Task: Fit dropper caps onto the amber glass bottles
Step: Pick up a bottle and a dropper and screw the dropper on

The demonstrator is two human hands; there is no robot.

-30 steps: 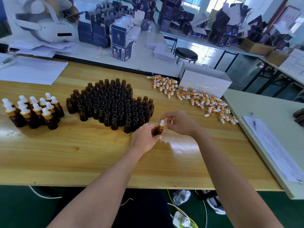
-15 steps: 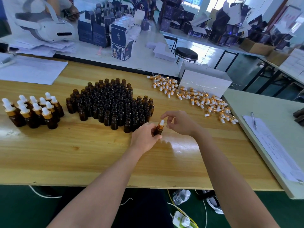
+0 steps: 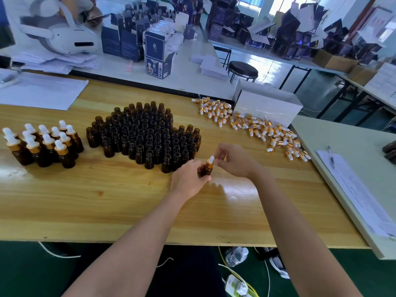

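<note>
My left hand (image 3: 189,179) grips an amber glass bottle (image 3: 206,169) just above the wooden table (image 3: 107,200). A dropper cap (image 3: 210,161) with a white bulb and gold collar sits on its neck, and my right hand (image 3: 234,161) pinches that cap with its fingertips. Behind the hands stands a dense cluster of uncapped amber bottles (image 3: 147,136). Several capped bottles (image 3: 42,144) stand in a group at the far left. Loose dropper caps (image 3: 252,127) lie scattered at the back right.
A white box (image 3: 267,103) stands behind the loose caps. Paper sheets (image 3: 40,91) lie at the back left. A clipboard with a pen (image 3: 351,185) rests on the grey table to the right. Beyond are blue cartons (image 3: 155,54), a white headset (image 3: 62,35) and a stool (image 3: 243,70).
Both hands stay in place with the bottle between them. My right fingers have shifted slightly on the cap.
</note>
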